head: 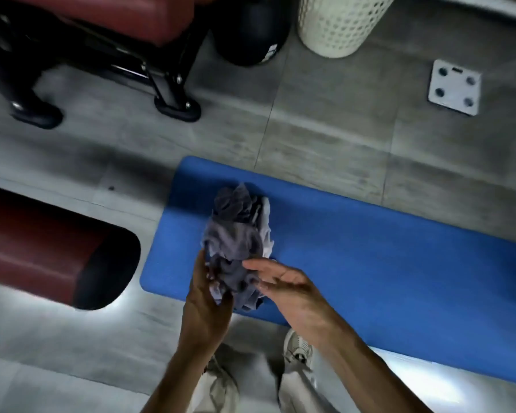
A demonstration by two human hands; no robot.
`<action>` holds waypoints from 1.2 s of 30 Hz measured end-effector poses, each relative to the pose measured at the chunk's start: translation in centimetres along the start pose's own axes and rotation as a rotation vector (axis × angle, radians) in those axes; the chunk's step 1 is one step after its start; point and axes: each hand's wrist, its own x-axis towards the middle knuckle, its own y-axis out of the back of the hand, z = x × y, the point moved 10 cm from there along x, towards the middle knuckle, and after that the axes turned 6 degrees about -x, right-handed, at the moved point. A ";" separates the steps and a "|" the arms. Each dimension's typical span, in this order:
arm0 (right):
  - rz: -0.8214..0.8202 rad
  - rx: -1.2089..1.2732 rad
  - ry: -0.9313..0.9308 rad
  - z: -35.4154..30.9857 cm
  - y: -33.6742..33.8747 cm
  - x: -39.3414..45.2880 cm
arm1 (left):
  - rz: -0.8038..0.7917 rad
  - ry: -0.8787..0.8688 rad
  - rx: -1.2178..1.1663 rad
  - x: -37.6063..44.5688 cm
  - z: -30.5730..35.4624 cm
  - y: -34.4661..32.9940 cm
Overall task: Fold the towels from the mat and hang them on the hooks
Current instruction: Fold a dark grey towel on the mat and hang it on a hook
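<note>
Shoe (pixel 299 345) and trouser legs (pixel 221 380) at bottom edge. Left hand (pixel 206 305): fingers against near-left side of towels (pixel 236 242), curl blurred, grip cannot be told. Right hand (pixel 289 290): fingers straight, loose, touching bundle's near-right side, not clasping. Towels: crumpled grey-and-white bundle over near-left end of blue mat (pixel 370 257); lifted or resting unclear. Beyond: grey floor (pixel 325 150), white scale (pixel 455 86), perforated basket (pixel 337 22). Status, judged: early; nothing folded, hooks not in view, folding and hanging remain.
</note>
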 end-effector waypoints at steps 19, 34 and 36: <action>0.402 0.454 0.475 -18.6 6.9 -37.7 | -0.210 -0.313 -0.330 -24.2 35.8 -3.6; 0.808 -0.345 0.388 -17.6 1.9 -50.3 | -0.804 -0.546 -0.165 -40.6 54.8 -3.0; 0.798 -0.343 0.379 -17.5 2.0 -51.3 | -0.683 -0.471 -0.255 -39.8 55.5 -2.3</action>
